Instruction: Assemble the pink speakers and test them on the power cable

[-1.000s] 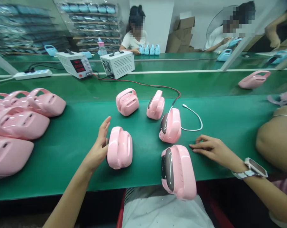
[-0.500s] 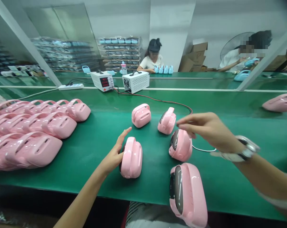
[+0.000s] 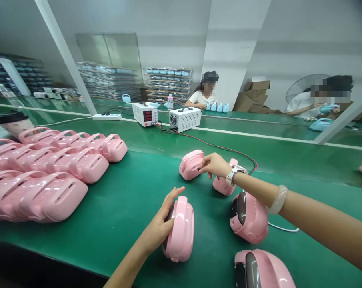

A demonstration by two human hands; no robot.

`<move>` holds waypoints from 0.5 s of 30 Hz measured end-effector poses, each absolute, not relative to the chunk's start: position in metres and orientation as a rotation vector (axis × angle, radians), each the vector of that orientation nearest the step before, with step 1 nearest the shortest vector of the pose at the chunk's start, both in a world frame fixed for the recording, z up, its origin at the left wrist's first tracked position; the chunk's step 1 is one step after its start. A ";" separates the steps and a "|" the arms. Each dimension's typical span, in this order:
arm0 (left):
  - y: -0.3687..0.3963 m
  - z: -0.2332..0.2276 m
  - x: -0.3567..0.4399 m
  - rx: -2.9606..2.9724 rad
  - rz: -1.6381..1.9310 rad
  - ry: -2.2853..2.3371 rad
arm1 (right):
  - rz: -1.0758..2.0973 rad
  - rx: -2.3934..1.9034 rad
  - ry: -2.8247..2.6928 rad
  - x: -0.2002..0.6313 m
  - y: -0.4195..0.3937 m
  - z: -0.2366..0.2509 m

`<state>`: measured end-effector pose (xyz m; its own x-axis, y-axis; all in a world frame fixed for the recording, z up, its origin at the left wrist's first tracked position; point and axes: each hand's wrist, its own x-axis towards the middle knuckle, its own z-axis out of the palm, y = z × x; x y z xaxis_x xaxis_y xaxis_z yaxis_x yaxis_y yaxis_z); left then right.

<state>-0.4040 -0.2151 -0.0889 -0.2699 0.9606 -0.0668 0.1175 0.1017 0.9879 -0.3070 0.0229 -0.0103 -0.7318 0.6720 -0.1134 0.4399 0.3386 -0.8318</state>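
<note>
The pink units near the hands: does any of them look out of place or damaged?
No damage shows. One pink unit sits at the table's near edge and may hang over it. The left hand rests on another unit; the right hand touches a far one.

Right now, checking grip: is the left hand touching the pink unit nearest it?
Touching. The head view shows the left hand pressed against the pink unit, no gap.
</note>
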 end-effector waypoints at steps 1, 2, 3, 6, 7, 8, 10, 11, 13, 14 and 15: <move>-0.215 -0.089 -0.405 1.093 1.275 1.529 | 1.371 -1.044 -2.331 -0.310 0.024 -0.012; -0.215 -0.090 -0.405 1.088 1.278 1.520 | 1.407 -1.087 -2.306 -0.312 0.025 -0.014; -0.215 -0.090 -0.406 1.086 1.277 1.515 | 1.449 -1.132 -2.278 -0.315 0.025 -0.015; -0.216 -0.091 -0.406 1.081 1.263 1.511 | 1.596 -1.244 -2.181 -0.321 0.025 -0.017; -0.216 -0.091 -0.406 1.080 1.255 1.510 | 1.636 -1.275 -2.146 -0.322 0.024 -0.018; -0.217 -0.091 -0.406 1.080 1.249 1.510 | 1.665 -1.303 -2.110 -0.322 0.024 -0.018; -0.216 -0.089 -0.406 1.087 1.236 1.513 | 1.697 -1.349 -2.047 -0.323 0.023 -0.017; -0.216 -0.088 -0.406 1.093 1.230 1.518 | 1.704 -1.367 -2.022 -0.323 0.023 -0.017; -0.215 -0.086 -0.407 1.108 1.221 1.530 | 1.721 -1.395 -1.992 -0.324 0.023 -0.016; -0.214 -0.086 -0.407 1.114 1.217 1.535 | 1.730 -1.406 -1.985 -0.324 0.023 -0.016; -0.213 -0.085 -0.407 1.117 1.214 1.539 | 1.736 -1.416 -1.982 -0.324 0.024 -0.016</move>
